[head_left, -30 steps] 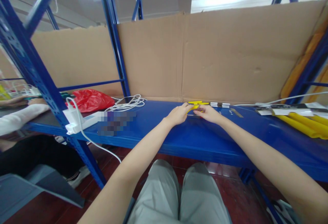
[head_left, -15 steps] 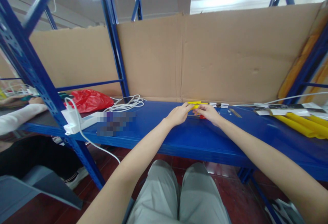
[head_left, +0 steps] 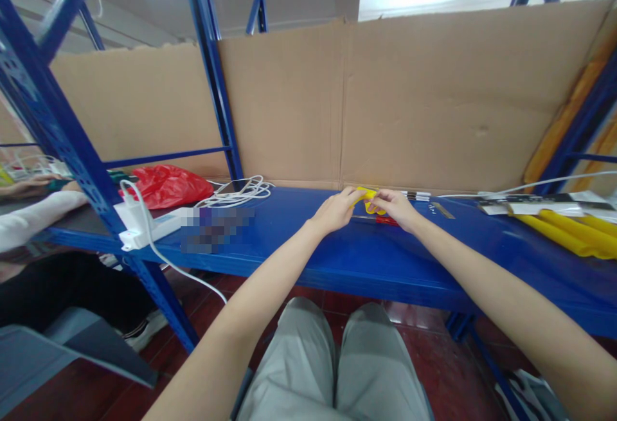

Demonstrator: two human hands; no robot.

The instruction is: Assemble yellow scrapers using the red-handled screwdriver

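Over the blue shelf top, my left hand [head_left: 337,209] pinches the left side of a small yellow piece [head_left: 367,195]. The fingers of my right hand [head_left: 396,207] grip its right side. The piece looks thin and bent; its exact kind is too small to make out. Just below my hands lies what looks like a screwdriver [head_left: 385,221], with a red handle and a thin shaft, partly covered by my right hand. Black-and-white pieces [head_left: 420,196] lie behind my right hand, near a small flat metal strip [head_left: 443,210] and several tiny bits.
Yellow rolled sheets and black-and-white packets [head_left: 559,206] lie on the right. To the left are a white power strip [head_left: 159,227], coiled white cable [head_left: 241,191] and a red plastic bag [head_left: 168,186]. Cardboard [head_left: 409,106] walls the back. Another person's sleeved arm [head_left: 43,215] shows far left.
The yellow piece has turned between my hands and shows a wider, bent shape. My right hand has shifted slightly, and more of the red handle shows beneath it.
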